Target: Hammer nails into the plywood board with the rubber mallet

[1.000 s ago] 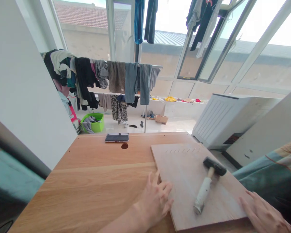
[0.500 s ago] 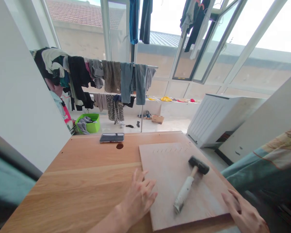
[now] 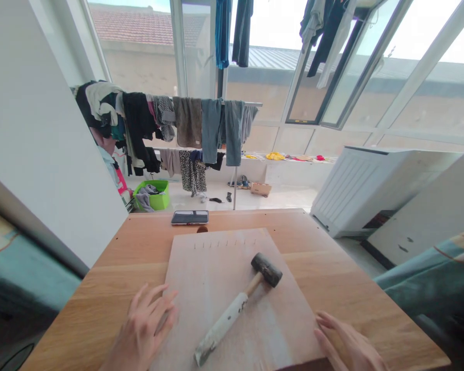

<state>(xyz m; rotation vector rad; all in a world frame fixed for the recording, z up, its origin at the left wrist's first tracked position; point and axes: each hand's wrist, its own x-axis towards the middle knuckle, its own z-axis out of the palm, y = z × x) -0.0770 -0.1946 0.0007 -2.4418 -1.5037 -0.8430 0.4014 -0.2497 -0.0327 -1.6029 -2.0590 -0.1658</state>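
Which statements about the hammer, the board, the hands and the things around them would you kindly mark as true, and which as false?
1. The hammer lies on the board. True.
2. The right hand grips the hammer. False: the right hand is at the board's right edge.
3. The left hand is at the board's left edge. True.
4. The phone lies on the board. False: the phone lies beyond it, on the table.
5. The green basket is on the floor. True.
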